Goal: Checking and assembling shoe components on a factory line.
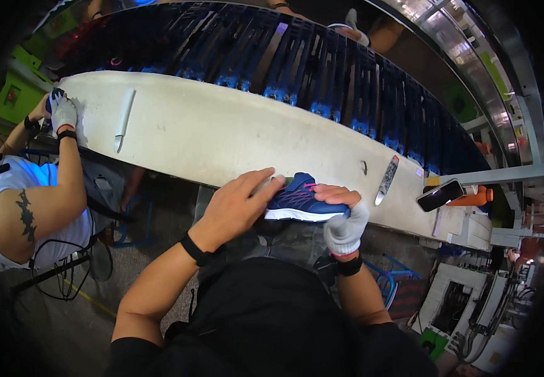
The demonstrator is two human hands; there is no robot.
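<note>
A small dark blue sneaker point(297, 200) with a white sole and pink trim is held sideways at the near edge of the white worktop. My bare left hand point(237, 204) is closed at the shoe's left end, its fingertips by the upper. Something pale at those fingertips is too small to name. My right hand point(344, 223), in a white glove with bare fingers, grips the shoe's right end, fingers over the top. The hands hide both ends of the shoe.
On the worktop point(222, 119) lie a knife point(386, 180) at right, a small dark curved piece point(364, 167) and another blade point(121, 125) at left. A phone point(440, 195) leans by an orange bottle point(476, 195). Beyond runs a blue-slatted conveyor point(322, 81). A co-worker point(39, 195) sits left.
</note>
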